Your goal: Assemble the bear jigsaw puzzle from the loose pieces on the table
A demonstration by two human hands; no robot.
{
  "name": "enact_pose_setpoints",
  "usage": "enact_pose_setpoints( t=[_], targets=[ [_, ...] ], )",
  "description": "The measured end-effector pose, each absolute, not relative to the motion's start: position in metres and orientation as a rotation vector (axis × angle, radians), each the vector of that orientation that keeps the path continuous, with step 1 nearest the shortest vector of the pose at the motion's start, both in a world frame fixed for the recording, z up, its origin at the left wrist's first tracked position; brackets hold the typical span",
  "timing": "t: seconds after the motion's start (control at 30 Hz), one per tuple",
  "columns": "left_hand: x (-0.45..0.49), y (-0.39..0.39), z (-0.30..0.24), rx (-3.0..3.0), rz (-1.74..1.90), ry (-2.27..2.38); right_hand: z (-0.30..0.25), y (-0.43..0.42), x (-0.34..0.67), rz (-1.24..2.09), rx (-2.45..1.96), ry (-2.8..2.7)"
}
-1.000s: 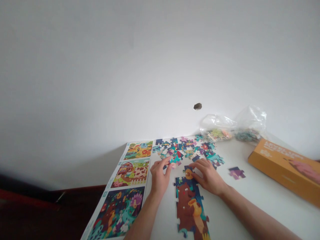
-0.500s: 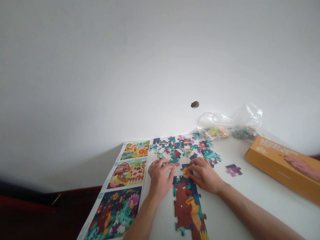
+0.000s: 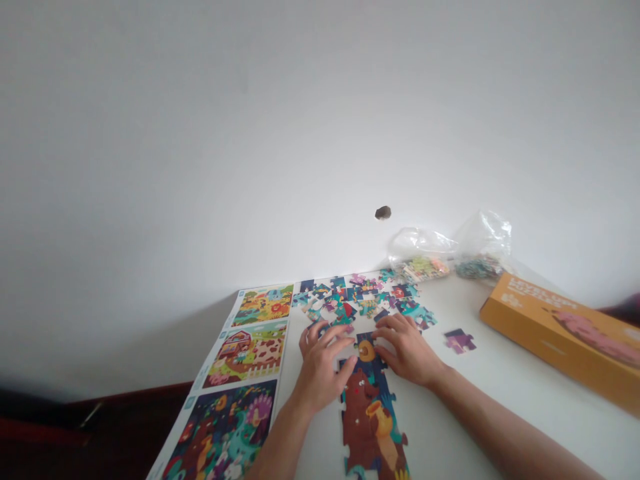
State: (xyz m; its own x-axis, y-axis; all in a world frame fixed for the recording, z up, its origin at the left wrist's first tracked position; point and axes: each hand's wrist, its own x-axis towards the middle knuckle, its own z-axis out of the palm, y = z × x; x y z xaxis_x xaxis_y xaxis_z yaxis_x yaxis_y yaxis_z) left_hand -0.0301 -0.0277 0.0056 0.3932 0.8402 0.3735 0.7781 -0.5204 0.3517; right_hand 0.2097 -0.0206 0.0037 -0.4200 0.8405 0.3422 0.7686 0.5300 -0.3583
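Note:
A partly joined jigsaw strip [image 3: 360, 420] showing a brown bear and a honey pot lies flat on the white table in front of me. At its far end, in line with it, is a dark blue puzzle piece with a round orange shape [image 3: 366, 351]. My left hand [image 3: 325, 363] hovers at the left of this end, fingers spread and thumb close to the strip's upper left edge. My right hand [image 3: 407, 350] rests along the right edge of the orange-marked piece, its bent fingertips and thumb apart and touching it. My fingers hide part of that edge.
Several loose puzzle pieces [image 3: 367, 303] are scattered beyond my hands. A sheet of printed pictures [image 3: 283, 363] runs along the left table edge. Joined purple pieces [image 3: 460, 341] lie to the right, near an orange box [image 3: 555, 333]. Clear bags of pieces [image 3: 423, 260] stand against the wall.
My left hand's fingers have spread and its thumb has moved toward the strip. The right hand stays by the orange-marked piece. The whole view has shifted slightly.

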Motion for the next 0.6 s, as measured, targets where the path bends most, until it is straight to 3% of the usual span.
enact_pose_setpoints(
  t=[0.13,0.23,0.6],
  targets=[
    [-0.027,-0.034,0.014,2.552,0.579,1.271,0.0,-0.009,0.235,-0.123,-1.808,-1.939],
    [-0.026,-0.036,0.014,2.537,0.538,1.22,-0.004,-0.004,0.251,-0.154,-2.043,-1.832],
    [-0.026,-0.036,0.015,2.521,0.492,1.215,-0.013,0.0,0.248,-0.017,-1.959,-1.818]
  ],
)
